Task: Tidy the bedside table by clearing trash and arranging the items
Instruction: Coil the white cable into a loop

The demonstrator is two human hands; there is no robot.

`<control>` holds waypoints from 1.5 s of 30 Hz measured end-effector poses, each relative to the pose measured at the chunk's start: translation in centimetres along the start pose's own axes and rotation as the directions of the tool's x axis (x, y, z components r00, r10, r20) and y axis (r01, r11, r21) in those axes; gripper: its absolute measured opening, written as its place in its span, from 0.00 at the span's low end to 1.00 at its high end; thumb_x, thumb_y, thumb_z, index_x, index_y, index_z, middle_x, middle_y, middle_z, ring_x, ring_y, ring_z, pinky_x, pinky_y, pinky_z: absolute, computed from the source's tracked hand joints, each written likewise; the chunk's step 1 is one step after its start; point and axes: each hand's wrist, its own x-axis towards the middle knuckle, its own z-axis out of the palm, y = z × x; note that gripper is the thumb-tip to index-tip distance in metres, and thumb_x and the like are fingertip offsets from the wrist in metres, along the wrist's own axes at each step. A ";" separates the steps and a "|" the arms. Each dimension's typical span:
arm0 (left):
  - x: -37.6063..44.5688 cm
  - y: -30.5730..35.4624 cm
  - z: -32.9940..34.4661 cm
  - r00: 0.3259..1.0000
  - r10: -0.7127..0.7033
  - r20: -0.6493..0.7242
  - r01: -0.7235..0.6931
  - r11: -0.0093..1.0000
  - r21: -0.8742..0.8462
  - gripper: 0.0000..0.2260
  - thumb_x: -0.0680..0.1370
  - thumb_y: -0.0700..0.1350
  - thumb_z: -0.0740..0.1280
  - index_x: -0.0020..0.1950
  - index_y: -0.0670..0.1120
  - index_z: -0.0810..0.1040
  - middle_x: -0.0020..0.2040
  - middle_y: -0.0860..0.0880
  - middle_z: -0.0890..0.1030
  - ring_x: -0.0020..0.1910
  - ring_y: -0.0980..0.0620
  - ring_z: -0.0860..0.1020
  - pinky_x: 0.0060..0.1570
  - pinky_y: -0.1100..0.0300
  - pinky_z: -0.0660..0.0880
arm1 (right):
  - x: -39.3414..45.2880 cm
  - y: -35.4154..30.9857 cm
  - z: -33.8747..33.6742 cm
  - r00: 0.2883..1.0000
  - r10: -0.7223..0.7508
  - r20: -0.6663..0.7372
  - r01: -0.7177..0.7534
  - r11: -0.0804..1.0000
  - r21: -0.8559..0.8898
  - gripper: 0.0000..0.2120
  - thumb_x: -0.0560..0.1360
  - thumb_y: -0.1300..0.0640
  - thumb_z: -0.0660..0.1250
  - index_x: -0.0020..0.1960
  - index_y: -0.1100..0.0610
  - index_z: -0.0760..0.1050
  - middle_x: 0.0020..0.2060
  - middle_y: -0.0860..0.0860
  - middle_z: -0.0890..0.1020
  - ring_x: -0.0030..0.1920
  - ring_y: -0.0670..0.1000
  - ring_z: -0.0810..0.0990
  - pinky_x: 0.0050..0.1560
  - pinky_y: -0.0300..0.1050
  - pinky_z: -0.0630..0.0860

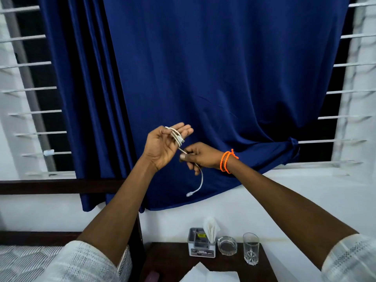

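above the dark wooden bedside table (pixel 168 259), the flat-fingered left hand (pixel 162 147) carries a coiled thin white charging cable (pixel 177 137); the right hand (pixel 200 157) pinches its tail before the navy blue curtain (pixel 223 78), with a clear faceted drinking glass (pixel 251 248) and round glass ashtray (pixel 227 245) below.

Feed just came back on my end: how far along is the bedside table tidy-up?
Looks done: organiser, ashtray and glass stand in a row at the table's back. In hand: the white cable is looped over the left hand while the right hand pinches the loose tail. Left: finishing the coil, and white tissue at the front edge.
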 end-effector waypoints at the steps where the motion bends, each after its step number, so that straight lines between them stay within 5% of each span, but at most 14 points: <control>1: 0.1 -0.1 -0.4 1.000 0.004 -0.025 -0.003 0.999 0.038 0.26 0.75 0.39 0.58 0.72 0.29 0.68 0.68 0.29 0.76 0.68 0.33 0.77 0.73 0.50 0.72 | 0.0 -0.1 -0.2 1.000 -0.001 -0.009 0.001 1.000 -0.023 0.11 0.82 0.54 0.64 0.50 0.62 0.78 0.30 0.53 0.79 0.27 0.51 0.76 0.31 0.45 0.79; 7: 0.7 -0.5 -1.9 0.988 0.038 -0.147 0.005 0.960 0.281 0.23 0.80 0.44 0.57 0.70 0.32 0.70 0.67 0.32 0.77 0.66 0.37 0.80 0.73 0.47 0.71 | -0.6 -0.5 -1.8 0.999 -0.003 -0.052 -0.008 0.981 -0.195 0.10 0.80 0.53 0.68 0.50 0.61 0.80 0.30 0.52 0.79 0.30 0.54 0.78 0.33 0.46 0.80; 13: 1.0 -1.7 -3.3 0.958 0.028 -0.285 0.151 0.796 0.587 0.25 0.84 0.55 0.59 0.69 0.35 0.72 0.64 0.35 0.79 0.61 0.42 0.80 0.65 0.49 0.74 | -1.4 -1.6 -3.8 0.996 -0.072 -0.059 0.041 0.908 -0.417 0.04 0.78 0.56 0.70 0.48 0.56 0.82 0.32 0.51 0.82 0.29 0.52 0.81 0.33 0.43 0.81; 18: -0.1 -2.6 -3.5 0.939 -0.189 -0.289 0.339 0.657 0.674 0.42 0.80 0.72 0.47 0.68 0.35 0.74 0.61 0.36 0.82 0.61 0.40 0.82 0.68 0.48 0.74 | -1.5 -3.2 -5.8 0.986 -0.155 -0.063 0.104 0.862 -0.496 0.04 0.77 0.54 0.71 0.49 0.53 0.83 0.36 0.49 0.83 0.29 0.46 0.81 0.33 0.41 0.81; 24: -0.9 -3.3 -1.4 0.866 -0.485 -0.123 0.437 0.613 0.658 0.49 0.79 0.73 0.44 0.67 0.28 0.74 0.62 0.29 0.80 0.57 0.36 0.83 0.59 0.52 0.80 | -1.2 -3.3 -6.6 0.977 -0.198 -0.084 0.134 0.866 -0.482 0.06 0.78 0.58 0.71 0.53 0.56 0.84 0.36 0.41 0.82 0.31 0.36 0.78 0.35 0.30 0.73; 30: -1.3 -2.7 0.4 0.867 -0.493 0.072 0.391 0.764 0.514 0.32 0.86 0.58 0.51 0.60 0.30 0.79 0.54 0.30 0.82 0.51 0.36 0.84 0.51 0.58 0.83 | -1.0 -1.7 -6.1 0.984 -0.161 -0.077 0.134 0.950 -0.283 0.08 0.81 0.57 0.68 0.57 0.56 0.83 0.43 0.58 0.86 0.37 0.50 0.82 0.40 0.48 0.82; 34: -1.1 -1.9 1.4 0.915 -0.381 0.129 0.323 0.887 0.331 0.26 0.84 0.55 0.55 0.45 0.36 0.82 0.42 0.36 0.84 0.38 0.43 0.85 0.38 0.61 0.83 | -1.2 -1.1 -4.9 0.985 -0.152 -0.086 0.146 0.987 -0.065 0.09 0.83 0.60 0.63 0.57 0.59 0.81 0.35 0.56 0.83 0.31 0.49 0.79 0.29 0.44 0.74; 39: -0.5 -1.8 1.5 0.980 -0.200 -0.010 0.199 0.969 0.149 0.23 0.82 0.53 0.61 0.29 0.45 0.74 0.30 0.44 0.79 0.26 0.52 0.76 0.28 0.64 0.76 | -0.9 -1.3 -3.3 0.996 -0.055 -0.070 0.076 0.939 0.334 0.12 0.83 0.55 0.62 0.59 0.61 0.79 0.41 0.54 0.84 0.38 0.50 0.82 0.35 0.46 0.77; 45: -0.1 -2.3 1.0 0.987 -0.137 -0.088 0.141 0.989 0.033 0.24 0.82 0.52 0.59 0.25 0.49 0.68 0.25 0.50 0.72 0.23 0.54 0.73 0.24 0.66 0.70 | 0.0 -0.9 -1.9 0.992 0.064 -0.105 0.002 0.845 0.534 0.16 0.84 0.56 0.60 0.64 0.64 0.78 0.50 0.60 0.80 0.43 0.52 0.79 0.37 0.45 0.78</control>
